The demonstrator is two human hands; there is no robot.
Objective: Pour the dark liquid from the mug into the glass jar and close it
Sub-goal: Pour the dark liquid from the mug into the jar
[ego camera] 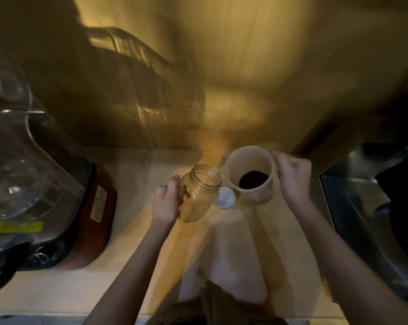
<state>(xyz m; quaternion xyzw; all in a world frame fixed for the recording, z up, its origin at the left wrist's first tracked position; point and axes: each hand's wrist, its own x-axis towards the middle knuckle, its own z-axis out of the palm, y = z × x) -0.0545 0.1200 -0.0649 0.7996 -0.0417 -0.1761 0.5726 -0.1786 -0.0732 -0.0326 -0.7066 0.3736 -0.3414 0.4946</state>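
Observation:
A clear glass jar point(199, 193) with a side handle stands open-mouthed on the pale counter, tilted a little to the right. My left hand point(165, 202) grips its handle. Just right of it, a cream mug point(253, 174) leans toward the jar, with dark liquid point(253, 179) pooled low inside. My right hand point(292, 177) holds the mug by its handle on the right side. A round white lid point(225, 198) lies flat on the counter between jar and mug, partly hidden under the mug's lip.
A big blender point(34, 184) with a clear jug and red base fills the left side. A dark sink point(374, 219) sits at the right. A dish rack point(139, 90) stands against the back wall. The counter point(221, 254) stretches toward me.

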